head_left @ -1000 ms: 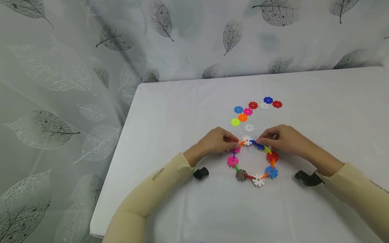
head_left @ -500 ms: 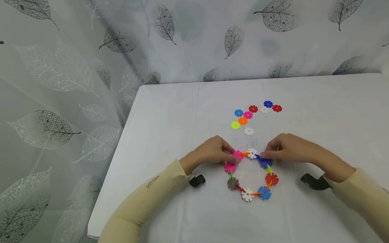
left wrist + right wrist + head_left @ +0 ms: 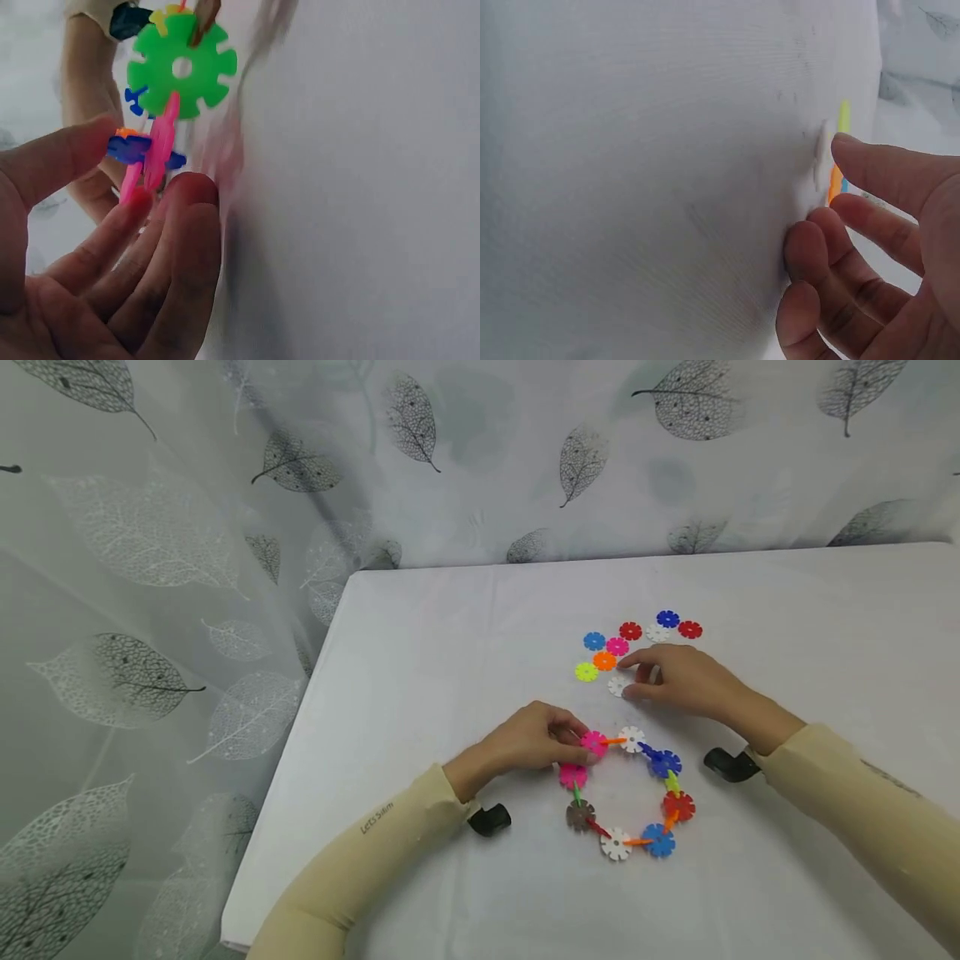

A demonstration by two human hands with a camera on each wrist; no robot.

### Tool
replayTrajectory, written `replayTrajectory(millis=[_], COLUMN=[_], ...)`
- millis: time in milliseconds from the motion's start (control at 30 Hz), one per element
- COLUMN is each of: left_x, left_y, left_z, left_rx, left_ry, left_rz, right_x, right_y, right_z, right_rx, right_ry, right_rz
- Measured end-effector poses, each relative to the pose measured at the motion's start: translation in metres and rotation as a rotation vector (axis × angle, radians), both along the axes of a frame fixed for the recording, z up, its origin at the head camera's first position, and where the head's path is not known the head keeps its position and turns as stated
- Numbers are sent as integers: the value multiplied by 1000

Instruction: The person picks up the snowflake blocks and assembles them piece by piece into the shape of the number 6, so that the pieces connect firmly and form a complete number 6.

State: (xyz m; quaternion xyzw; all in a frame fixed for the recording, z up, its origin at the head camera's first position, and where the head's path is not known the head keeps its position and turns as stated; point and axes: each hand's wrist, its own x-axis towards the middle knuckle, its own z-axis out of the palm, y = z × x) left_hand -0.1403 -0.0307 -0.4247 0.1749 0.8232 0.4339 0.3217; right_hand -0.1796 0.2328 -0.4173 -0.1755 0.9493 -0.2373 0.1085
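Observation:
A closed ring of slotted plastic snowflake discs lies on the table, flat discs alternating with upright ones. At its upper left my left hand point(image 3: 532, 739) pinches a pink disc point(image 3: 594, 743) between thumb and fingers. The left wrist view has a green disc point(image 3: 182, 64) of the ring just beyond the pink disc point(image 3: 157, 154). Beyond the ring, my right hand point(image 3: 678, 681) is at a loose white disc point(image 3: 617, 686), partly covered by the thumb. In the right wrist view, thumb and forefinger stand apart beside that white disc point(image 3: 821, 161), not closed on it.
Past the right hand lie several loose discs, among them a yellow disc point(image 3: 587, 672), an orange disc point(image 3: 604, 661) and a dark blue disc point(image 3: 667, 619). The white-covered table point(image 3: 420, 652) meets a leaf-patterned curtain point(image 3: 480, 460) at the back and left.
My right hand has let go of the ring's dark blue part and moved up to the loose white disc. The ring has shifted towards me; my left hand still holds its pink disc.

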Motion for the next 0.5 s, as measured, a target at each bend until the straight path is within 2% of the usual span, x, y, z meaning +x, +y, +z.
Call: replayTrajectory(millis=[133,300,500], left_x=[2,3,6], left_y=[0,-1,-1], left_z=[-2,-8,-11], left_rx=[93,151,244], left_ry=[-60,-92,-140], left_rz=[39,65,158], right_x=[-3,-4,-3], right_y=[-1,1,1], right_z=[-4,-5,-1], right_rx=[-1,-56,-125], right_ry=[9,-22,-65], right_rz=[-1,-16,-50])
